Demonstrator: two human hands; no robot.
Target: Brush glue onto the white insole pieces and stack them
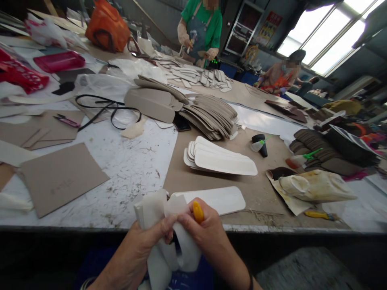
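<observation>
My left hand [136,247] is closed on a bunch of thin white strips [159,259] just in front of the table edge. My right hand [211,233] pinches the curled upper part of the same strips, the thumbs nearly touching. A yellow handle [198,212] sticks up from between my right fingers; the rest of that tool is hidden. Just beyond my hands, a long white panel [226,200] with rounded corners lies flat, partly covered by the strips. Farther back rests a fanned stack of similar white panels [225,161].
Stacked grey-brown panels [211,114] stand behind the white ones. At right are a yellow-handled brush [320,214], a stained wrapped bundle [320,186] and a green-tipped bottle [298,161]. Pink snips [67,120] and a brown board [60,177] lie left. Two people [201,28] work across the table.
</observation>
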